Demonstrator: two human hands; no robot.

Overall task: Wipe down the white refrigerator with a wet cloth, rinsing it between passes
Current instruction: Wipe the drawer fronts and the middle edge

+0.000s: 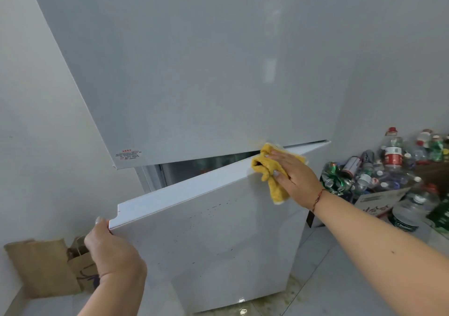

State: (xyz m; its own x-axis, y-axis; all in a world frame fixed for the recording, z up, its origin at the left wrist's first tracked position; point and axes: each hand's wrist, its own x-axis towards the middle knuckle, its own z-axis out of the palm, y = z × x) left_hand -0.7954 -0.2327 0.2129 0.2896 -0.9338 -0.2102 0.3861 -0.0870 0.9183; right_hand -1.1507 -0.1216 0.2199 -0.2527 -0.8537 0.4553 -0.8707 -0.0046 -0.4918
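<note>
Beside heaped bottles (393, 167), right hand (295, 178) presses cloth (272, 170) flat; left hand (110, 247) grips refrigerator (194, 72) door (218, 230).

Brown paper bags (46, 267) stand on the floor (340, 279) against the left wall; crushed cans (337, 177) and plastic bottles (392, 153) pile at the right.

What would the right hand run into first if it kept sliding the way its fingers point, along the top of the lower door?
Judging loosely, the right hand, flat on the yellow cloth, points left along the lower door's top edge; that edge looks free up to the left hand gripping its corner.
</note>
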